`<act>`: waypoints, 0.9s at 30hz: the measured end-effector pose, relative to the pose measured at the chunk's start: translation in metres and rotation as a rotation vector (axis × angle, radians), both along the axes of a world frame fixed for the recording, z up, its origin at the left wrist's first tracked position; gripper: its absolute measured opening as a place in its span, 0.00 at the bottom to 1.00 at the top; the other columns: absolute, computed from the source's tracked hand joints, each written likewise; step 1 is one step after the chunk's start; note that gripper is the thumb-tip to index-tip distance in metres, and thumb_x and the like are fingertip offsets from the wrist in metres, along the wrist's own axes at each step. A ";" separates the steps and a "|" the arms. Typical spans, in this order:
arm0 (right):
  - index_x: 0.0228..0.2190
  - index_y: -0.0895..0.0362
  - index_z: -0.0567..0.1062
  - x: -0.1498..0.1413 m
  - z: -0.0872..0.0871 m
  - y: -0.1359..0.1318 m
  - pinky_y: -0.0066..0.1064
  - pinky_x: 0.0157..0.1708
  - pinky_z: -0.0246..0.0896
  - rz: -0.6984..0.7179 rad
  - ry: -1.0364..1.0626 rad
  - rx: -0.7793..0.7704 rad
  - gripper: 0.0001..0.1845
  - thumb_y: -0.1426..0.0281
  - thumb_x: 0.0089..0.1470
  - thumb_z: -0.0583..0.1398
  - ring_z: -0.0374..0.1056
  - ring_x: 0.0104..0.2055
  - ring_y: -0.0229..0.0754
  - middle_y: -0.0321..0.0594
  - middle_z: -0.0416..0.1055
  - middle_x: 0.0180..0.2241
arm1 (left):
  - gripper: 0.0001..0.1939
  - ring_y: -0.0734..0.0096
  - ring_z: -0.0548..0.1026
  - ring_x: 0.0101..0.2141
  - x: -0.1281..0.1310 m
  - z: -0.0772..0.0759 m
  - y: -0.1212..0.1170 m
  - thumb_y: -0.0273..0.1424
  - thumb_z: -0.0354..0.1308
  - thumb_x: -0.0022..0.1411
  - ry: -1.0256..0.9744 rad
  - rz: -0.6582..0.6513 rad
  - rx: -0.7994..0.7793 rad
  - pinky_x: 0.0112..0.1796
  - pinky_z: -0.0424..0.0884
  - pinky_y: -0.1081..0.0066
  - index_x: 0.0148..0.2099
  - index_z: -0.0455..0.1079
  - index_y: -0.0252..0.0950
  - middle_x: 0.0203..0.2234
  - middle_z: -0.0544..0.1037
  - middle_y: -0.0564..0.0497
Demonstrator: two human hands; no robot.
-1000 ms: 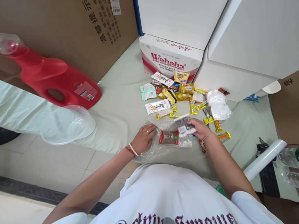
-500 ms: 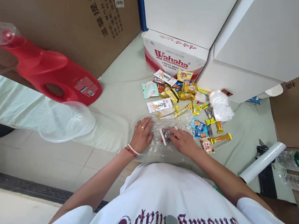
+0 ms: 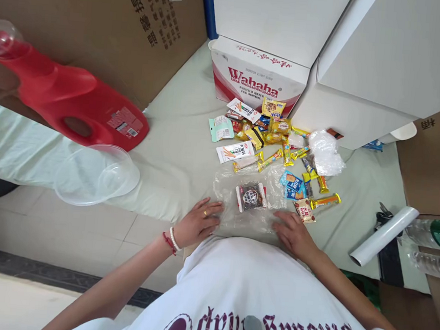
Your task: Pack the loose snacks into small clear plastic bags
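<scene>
A dark snack packet [image 3: 251,196] with white ends lies flat on a sheet of clear plastic film [image 3: 228,183], between my two hands. My left hand [image 3: 199,221] rests at the film's near left edge, its fingers stretched out. At the near right edge is my right hand [image 3: 294,233], fingers extended and apart, holding nothing I can see. Just beyond the film, several wrapped snacks are heaped, among them a white packet [image 3: 235,151] and a mint-green one [image 3: 221,129]. Blue packets [image 3: 293,184] and a cream-coloured packet [image 3: 304,210] lie beside the film on the right.
A Wahaha water carton [image 3: 256,78] stands behind the snacks, against white cabinets. To the left are a big red bottle [image 3: 83,99] and a clear plastic bowl [image 3: 91,179]. On the right lie crumpled clear plastic [image 3: 327,153], a white roll [image 3: 385,236] and plastic bottles [image 3: 435,235].
My right hand has let go of the dark snack packet and moved right and toward me. The packet now lies flat. My left hand has drawn back slightly toward me.
</scene>
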State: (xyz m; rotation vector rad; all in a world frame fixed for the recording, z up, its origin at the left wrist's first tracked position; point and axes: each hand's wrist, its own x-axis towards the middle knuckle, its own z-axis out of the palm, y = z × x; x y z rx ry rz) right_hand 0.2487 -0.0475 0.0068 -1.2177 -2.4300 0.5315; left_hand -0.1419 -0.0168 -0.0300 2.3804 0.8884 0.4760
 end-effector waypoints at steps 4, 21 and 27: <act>0.43 0.53 0.77 -0.001 0.005 0.031 0.39 0.46 0.67 -0.085 0.215 -0.250 0.10 0.67 0.66 0.55 0.71 0.46 0.46 0.45 0.76 0.44 | 0.12 0.64 0.78 0.48 0.009 0.013 0.027 0.35 0.49 0.72 -0.118 0.204 -0.139 0.56 0.68 0.58 0.45 0.74 0.41 0.42 0.83 0.47; 0.43 0.56 0.79 -0.057 0.039 0.181 0.29 0.41 0.58 -0.146 -0.255 -0.270 0.13 0.72 0.63 0.55 0.71 0.43 0.44 0.44 0.78 0.42 | 0.12 0.52 0.70 0.47 0.061 0.016 0.078 0.35 0.54 0.66 0.037 0.813 0.147 0.49 0.66 0.53 0.46 0.75 0.37 0.43 0.76 0.41; 0.47 0.57 0.78 -0.071 0.018 0.178 0.29 0.38 0.58 -0.037 -0.294 -0.409 0.15 0.67 0.59 0.63 0.71 0.43 0.46 0.47 0.77 0.44 | 0.25 0.49 0.63 0.62 0.075 0.020 0.078 0.42 0.57 0.67 0.062 0.457 0.177 0.64 0.46 0.42 0.62 0.67 0.39 0.53 0.77 0.42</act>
